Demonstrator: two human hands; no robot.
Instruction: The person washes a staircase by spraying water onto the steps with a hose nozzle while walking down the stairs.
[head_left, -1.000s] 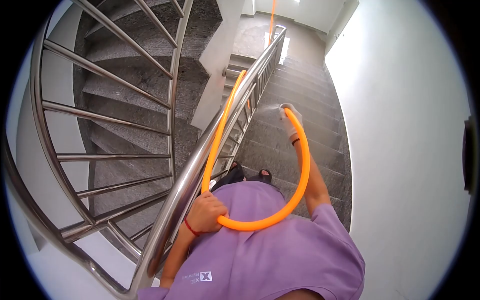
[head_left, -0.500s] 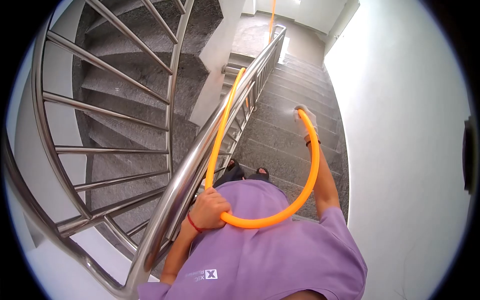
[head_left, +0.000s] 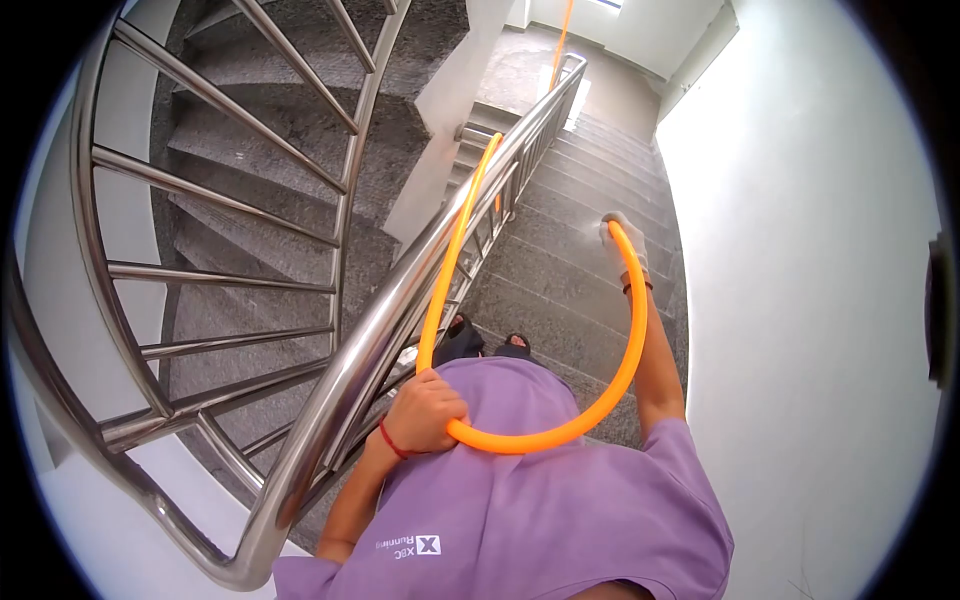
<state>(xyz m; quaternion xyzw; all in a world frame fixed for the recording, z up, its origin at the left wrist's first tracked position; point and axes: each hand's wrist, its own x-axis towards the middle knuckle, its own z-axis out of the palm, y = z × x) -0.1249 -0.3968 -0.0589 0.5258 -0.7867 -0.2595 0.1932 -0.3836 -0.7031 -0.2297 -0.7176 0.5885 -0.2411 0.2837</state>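
Note:
An orange hose (head_left: 630, 355) hangs in a wide loop in front of my purple shirt. My left hand (head_left: 425, 412), with a red cord at the wrist, is wrapped around it close to my belly. From there the hose runs up and over the steel handrail (head_left: 400, 250) on the left. My right hand (head_left: 612, 235) is stretched out ahead over the stairs, closed around the hose near its end. A faint whitish spray or mist shows beside that hand, which looks pale; whether it is gloved I cannot tell. The hose's tip is hidden.
Grey stone steps (head_left: 560, 255) descend ahead to a landing (head_left: 625, 85). More steps (head_left: 250, 190) lie left beyond the curved steel railing (head_left: 90, 200). A white wall (head_left: 790, 300) borders the right. My sandalled feet (head_left: 515, 345) stand below. Another orange length (head_left: 563, 40) hangs at the back.
The view has shifted slightly, so most things sit a little to the right. Both hands keep their hold on the hose, and its loop has hardly changed.

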